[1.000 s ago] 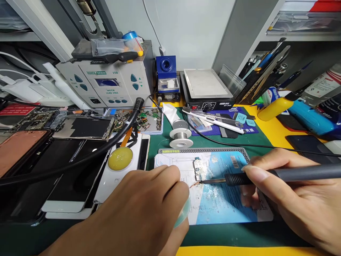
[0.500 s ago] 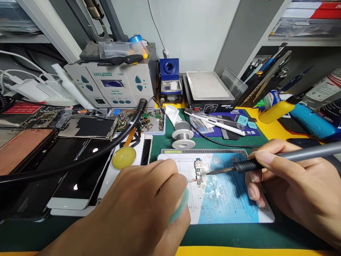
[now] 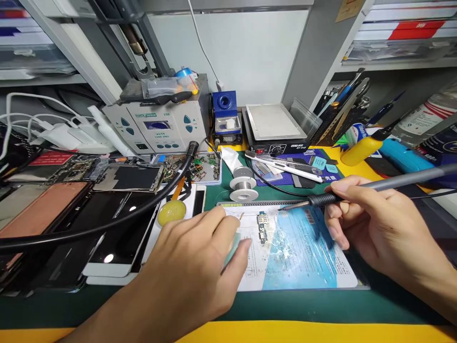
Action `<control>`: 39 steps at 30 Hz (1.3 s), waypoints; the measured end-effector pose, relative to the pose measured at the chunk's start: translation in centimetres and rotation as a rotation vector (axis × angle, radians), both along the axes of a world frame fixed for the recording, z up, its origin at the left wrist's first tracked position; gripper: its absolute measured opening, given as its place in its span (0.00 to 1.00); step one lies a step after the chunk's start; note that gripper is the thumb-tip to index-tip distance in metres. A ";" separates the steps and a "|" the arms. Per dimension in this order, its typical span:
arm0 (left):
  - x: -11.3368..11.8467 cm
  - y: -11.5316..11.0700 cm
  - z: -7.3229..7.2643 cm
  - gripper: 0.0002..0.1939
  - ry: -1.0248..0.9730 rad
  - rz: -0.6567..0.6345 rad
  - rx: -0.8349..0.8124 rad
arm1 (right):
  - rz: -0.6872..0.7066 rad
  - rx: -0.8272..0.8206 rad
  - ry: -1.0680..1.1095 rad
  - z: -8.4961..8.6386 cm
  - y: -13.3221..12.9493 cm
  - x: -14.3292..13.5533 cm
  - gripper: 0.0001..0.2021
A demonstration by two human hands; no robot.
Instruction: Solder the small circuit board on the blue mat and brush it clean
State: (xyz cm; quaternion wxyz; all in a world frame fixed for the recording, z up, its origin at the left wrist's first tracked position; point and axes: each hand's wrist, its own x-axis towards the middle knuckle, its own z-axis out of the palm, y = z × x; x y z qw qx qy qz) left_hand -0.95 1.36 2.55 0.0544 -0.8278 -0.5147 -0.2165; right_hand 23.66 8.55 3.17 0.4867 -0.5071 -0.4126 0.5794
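Right grip [image 3: 389,219]: soldering iron [image 3: 320,198] withdrawn from board [image 3: 263,227]

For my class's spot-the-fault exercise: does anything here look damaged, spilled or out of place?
Yes: the printed mat looks marked, with pale patches and specks beside the small circuit board. They break up its print; whether scratches or residue, I cannot tell.

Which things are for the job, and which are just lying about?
Probably for the job:
slim grey soldering iron, right hand
pale teal rounded thing, left hand
small narrow blue circuit board

Probably lying about:
slim white brush
yellow plastic bottle
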 end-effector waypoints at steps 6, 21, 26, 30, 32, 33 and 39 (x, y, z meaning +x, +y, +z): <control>0.6 -0.3 0.4 0.15 0.001 0.006 -0.129 | -0.008 0.027 0.039 0.4 -0.2 0.0 0.13; 4.2 -0.9 1.7 0.18 0.143 -0.243 -0.069 | 0.002 0.120 0.134 1.0 -0.2 0.8 0.12; 5.0 -1.4 1.0 0.16 0.250 -0.291 0.101 | 0.007 0.149 0.154 0.7 0.0 1.3 0.12; 5.5 -2.1 0.0 0.08 0.251 -0.336 0.307 | 0.019 0.149 0.151 0.6 -0.1 1.6 0.12; 5.6 -2.3 -0.6 0.06 0.203 -0.317 0.373 | 0.015 0.147 0.146 0.5 -0.1 1.6 0.13; 5.6 -2.3 -1.0 0.05 0.175 -0.302 0.393 | 0.013 0.146 0.146 0.5 -0.1 1.6 0.13; 5.9 -2.5 -3.0 0.03 -0.007 -0.260 0.446 | -0.007 0.144 0.131 0.1 0.1 1.6 0.17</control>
